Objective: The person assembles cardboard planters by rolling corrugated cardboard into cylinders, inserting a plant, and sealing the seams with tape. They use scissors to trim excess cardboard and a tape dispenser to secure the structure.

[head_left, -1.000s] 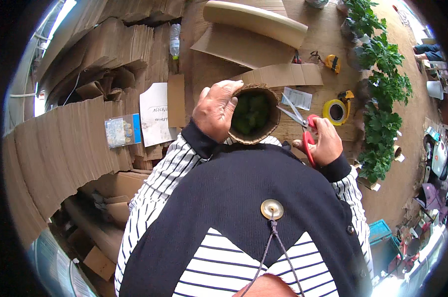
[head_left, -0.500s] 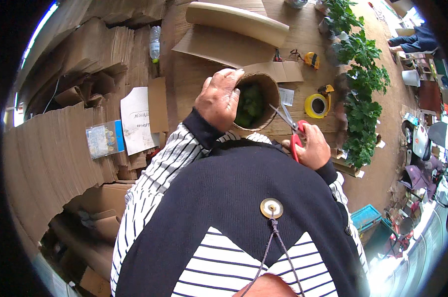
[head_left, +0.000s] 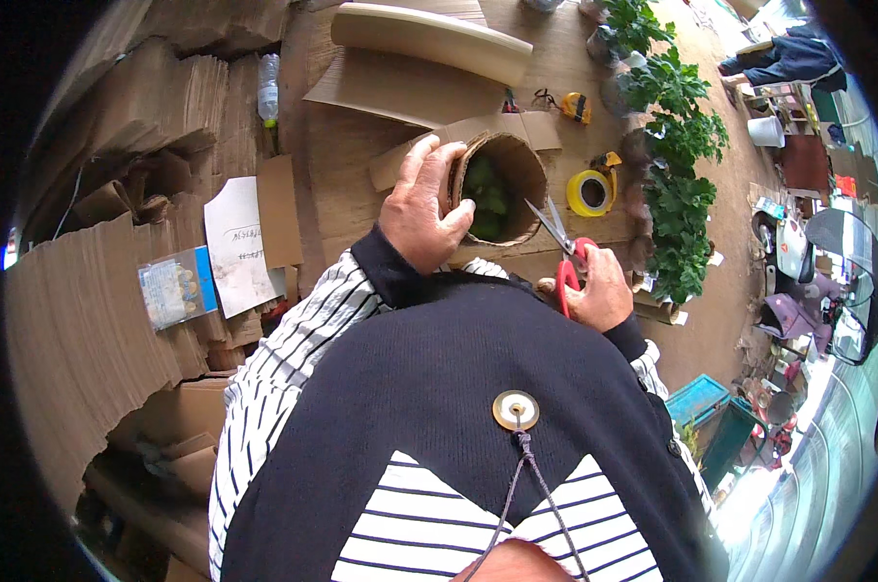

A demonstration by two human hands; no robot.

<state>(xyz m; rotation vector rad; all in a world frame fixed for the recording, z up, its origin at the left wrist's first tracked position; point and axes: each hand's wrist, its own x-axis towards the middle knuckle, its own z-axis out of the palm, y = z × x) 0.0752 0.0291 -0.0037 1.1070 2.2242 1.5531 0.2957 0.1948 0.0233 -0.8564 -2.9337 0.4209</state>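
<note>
A cardboard tube (head_left: 538, 173) stands with its round mouth facing up in front of my chest, green leaves (head_left: 486, 199) deep inside it. My left hand (head_left: 424, 209) is closed around its left side, fingers along the outer wall and thumb at the rim. To the right, my right hand (head_left: 599, 291) grips scissors (head_left: 561, 236) by their red handles. The blades are spread apart, with one tip close to the tube's right rim; contact cannot be made out.
A yellow tape roll (head_left: 575, 206) and a tape measure (head_left: 577, 107) lie to the right. Leafy green plants (head_left: 680, 175) line the table's right side. A curled cardboard sheet (head_left: 429, 44) lies beyond the tube. At left are stacked cardboard (head_left: 99, 310) and a plastic bottle (head_left: 268, 87).
My left hand has shifted its hold from the upper left rim to lower round the tube's side. The scissors stay beside the right rim. The surroundings have slid left in view.
</note>
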